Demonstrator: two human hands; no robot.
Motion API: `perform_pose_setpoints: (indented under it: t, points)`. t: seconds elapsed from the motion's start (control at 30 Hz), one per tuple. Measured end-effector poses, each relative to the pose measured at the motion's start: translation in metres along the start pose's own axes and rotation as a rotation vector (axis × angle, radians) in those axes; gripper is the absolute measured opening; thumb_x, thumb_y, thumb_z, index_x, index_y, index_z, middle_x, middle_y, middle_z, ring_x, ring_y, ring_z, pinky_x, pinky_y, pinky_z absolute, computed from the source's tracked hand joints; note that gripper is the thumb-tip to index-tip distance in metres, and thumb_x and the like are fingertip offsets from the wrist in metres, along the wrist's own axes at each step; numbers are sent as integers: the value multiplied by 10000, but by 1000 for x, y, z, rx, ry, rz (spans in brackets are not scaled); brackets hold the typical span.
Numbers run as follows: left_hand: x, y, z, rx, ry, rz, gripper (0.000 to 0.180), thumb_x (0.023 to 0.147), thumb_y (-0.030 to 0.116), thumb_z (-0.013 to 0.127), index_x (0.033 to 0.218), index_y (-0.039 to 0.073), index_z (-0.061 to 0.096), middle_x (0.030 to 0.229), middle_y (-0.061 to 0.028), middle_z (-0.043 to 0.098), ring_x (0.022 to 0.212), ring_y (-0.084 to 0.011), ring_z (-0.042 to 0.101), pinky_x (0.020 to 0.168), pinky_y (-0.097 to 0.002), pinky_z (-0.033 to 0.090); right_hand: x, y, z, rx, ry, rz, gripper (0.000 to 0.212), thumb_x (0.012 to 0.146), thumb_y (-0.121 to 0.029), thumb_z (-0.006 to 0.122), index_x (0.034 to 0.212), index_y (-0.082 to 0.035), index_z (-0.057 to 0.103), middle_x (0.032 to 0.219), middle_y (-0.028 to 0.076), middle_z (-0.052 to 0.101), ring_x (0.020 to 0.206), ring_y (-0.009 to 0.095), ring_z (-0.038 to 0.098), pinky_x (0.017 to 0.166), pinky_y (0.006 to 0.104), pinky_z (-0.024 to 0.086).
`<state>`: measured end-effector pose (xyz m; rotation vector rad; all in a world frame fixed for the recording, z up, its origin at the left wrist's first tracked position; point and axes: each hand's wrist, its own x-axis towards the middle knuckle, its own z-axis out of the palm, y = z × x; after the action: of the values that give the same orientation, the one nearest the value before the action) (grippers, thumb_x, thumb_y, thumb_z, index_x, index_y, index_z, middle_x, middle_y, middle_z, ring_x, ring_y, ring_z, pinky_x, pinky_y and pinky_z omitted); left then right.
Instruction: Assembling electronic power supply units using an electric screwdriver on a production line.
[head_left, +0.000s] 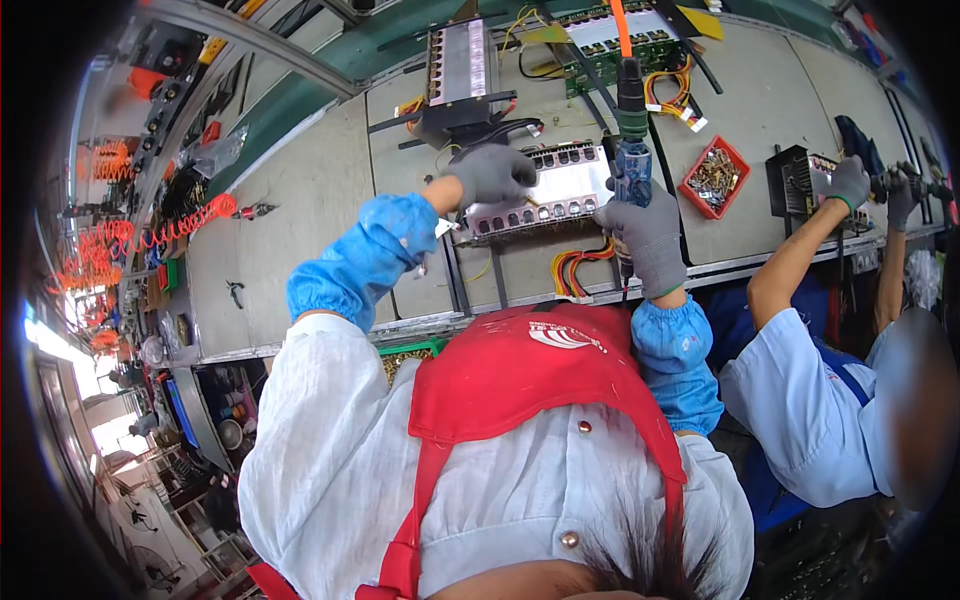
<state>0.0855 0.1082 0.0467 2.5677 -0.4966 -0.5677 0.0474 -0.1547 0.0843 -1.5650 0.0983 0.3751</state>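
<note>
My right hand (650,240), in a grey glove, is wrapped round a power screwdriver (632,165) with a translucent blue body. The tool stands upright, hanging from an orange line (622,30), its lower end beside the board's right side. My left hand (492,175), gloved too, is over the upper left of the circuit board unit (575,185). Its fingers are curled together; whatever they pinch is hidden. The unit has a shiny silver plate between two rows of dark parts. A bundle of red, yellow and black wires (577,272) hangs from its near edge.
Two similar units, one with a silver plate (462,65) and one with a green board (625,62), lie at the back. A red bin of screws (715,177) stands to the right. A co-worker's gloved hand (848,183) works at another unit far right. A coiled orange hose (190,220) hangs left.
</note>
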Motion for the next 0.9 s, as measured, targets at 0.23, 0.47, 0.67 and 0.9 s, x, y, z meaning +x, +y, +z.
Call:
perform_pose_setpoints:
  t: [0.23,0.47,0.67,0.9]
  points:
    - [-8,-4,19,190,141,124,200,741,183,644,917,89,657,872,-114,600,887,-311,603,794,-404,485,-6,14,14,-115,-27,7,306,622,-148,718,885,-8,647,717,63,638,632,157,592,623,310,484]
    - [43,39,8,-576,-6,-90,201,802,193,658,928,40,686,772,-39,647,655,-112,612,533,-283,490,-30,22,3,-244,-23,-7,362,608,-201,737,914,-31,648,752,98,649,682,221,627,665,349,497]
    - [139,134,32,-858,-51,-23,285,814,224,656,991,1,666,783,-62,649,615,-122,604,548,-274,504,-54,22,15,-290,-58,-87,386,623,-224,715,954,-46,629,810,161,657,775,328,655,709,399,509]
    - [159,125,18,-540,44,67,366,838,231,632,1112,-12,633,842,-81,665,688,-133,626,630,-295,528,-51,34,-11,-204,39,-33,331,624,-191,708,908,-43,626,758,127,633,698,272,618,668,374,494]
